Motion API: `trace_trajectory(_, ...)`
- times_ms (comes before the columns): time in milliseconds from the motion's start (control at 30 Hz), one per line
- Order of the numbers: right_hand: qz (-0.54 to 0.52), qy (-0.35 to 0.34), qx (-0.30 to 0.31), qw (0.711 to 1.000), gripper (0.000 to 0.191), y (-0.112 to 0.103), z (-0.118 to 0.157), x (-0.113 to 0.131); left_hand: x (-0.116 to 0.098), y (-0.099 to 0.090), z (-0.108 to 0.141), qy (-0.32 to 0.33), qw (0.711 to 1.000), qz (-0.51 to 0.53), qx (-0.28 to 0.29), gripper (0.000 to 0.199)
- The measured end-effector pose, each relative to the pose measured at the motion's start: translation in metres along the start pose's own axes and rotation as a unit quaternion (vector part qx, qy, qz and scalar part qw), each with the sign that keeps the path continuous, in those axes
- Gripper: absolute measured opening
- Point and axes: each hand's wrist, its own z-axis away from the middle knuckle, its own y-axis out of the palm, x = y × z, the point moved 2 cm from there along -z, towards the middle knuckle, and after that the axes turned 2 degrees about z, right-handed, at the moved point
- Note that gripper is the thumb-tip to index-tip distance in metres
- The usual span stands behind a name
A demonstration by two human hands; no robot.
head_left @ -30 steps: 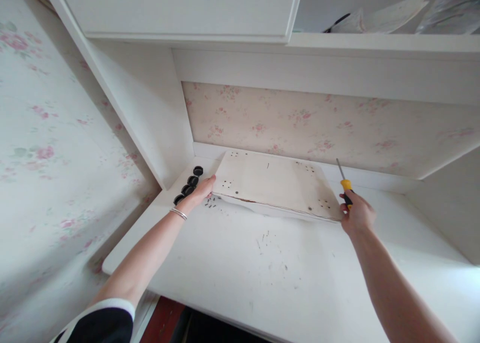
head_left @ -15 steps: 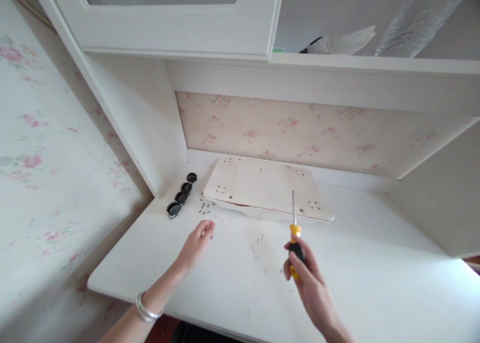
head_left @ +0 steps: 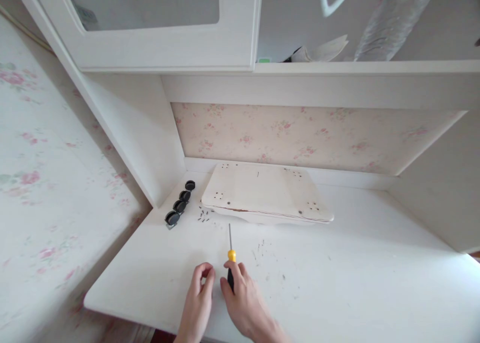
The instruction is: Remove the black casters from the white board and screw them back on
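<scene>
Right hand [head_left: 244, 298]: closed round yellow-and-black screwdriver [head_left: 231, 255]. Left hand [head_left: 198, 293]: fingers curled in; contents, if any, cannot be told. White board [head_left: 262, 190]: rear of tabletop [head_left: 322, 273]. Four black casters [head_left: 180, 206]: left of board. Step, seemingly: screwdriver between uses; next move calls for bringing its tip to bear.

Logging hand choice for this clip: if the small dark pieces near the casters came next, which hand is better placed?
Probably the left hand: it sits almost straight in front of the small dark pieces, with no tool showing in it, though something tiny may be hidden. The right hand grips the screwdriver.
</scene>
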Motion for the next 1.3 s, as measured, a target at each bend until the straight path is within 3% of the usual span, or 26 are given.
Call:
trace_trajectory(133, 0.150, -0.014, 0.018, 0.988, 0.046, 0.008, -0.037, 0.018, 0.009, -0.012, -0.013, 0.005, 0.999, 0.008, -0.039, 0.054)
trace_trajectory(233, 0.204, -0.014, 0.026, 0.979, 0.052, 0.014, -0.061, 0.030, 0.016, -0.012, -0.019, -0.011, 0.998, 0.028, -0.047, 0.054)
trace_trajectory(467, 0.236, -0.039, 0.030, 0.970, 0.063, 0.025, -0.088, 0.033, 0.016, -0.015, -0.026, -0.013, 0.995, 0.077, -0.058, 0.053)
trace_trajectory(633, 0.197, -0.032, -0.019, 0.980, 0.063, 0.003, -0.079, 0.019, 0.007, -0.013, -0.031, -0.002, 1.000, 0.030, -0.010, 0.051)
trace_trajectory(767, 0.094, 0.016, -0.083, 0.992, 0.052, -0.031, -0.066, -0.019, -0.009, -0.003, -0.025, 0.034, 0.999, -0.019, 0.001, 0.046)
trace_trajectory(900, 0.010, 0.050, -0.122, 0.991, 0.043, -0.054, -0.057, -0.065, -0.038, 0.031, -0.013, 0.106, 0.992, -0.028, 0.069, 0.035)
trace_trajectory(1000, -0.059, 0.068, -0.158, 0.983, 0.049, -0.060, -0.057, -0.089, -0.059, 0.076, -0.017, 0.135, 0.973, -0.031, 0.187, 0.040)
trace_trajectory(1067, -0.107, 0.076, -0.179, 0.975, 0.049, -0.062, -0.058, -0.098, -0.067, 0.107, -0.029, 0.135, 0.967, -0.016, 0.215, 0.044)
trace_trajectory(1200, -0.181, 0.063, -0.184, 0.964, 0.045, -0.063, -0.059, -0.103, -0.067, 0.154, -0.057, 0.130, 0.963, 0.007, 0.234, 0.047)
trace_trajectory(1300, -0.215, 0.065, -0.196, 0.955, 0.043, -0.064, -0.060, -0.105, -0.059, 0.169, -0.066, 0.121, 0.959, 0.015, 0.255, 0.050)
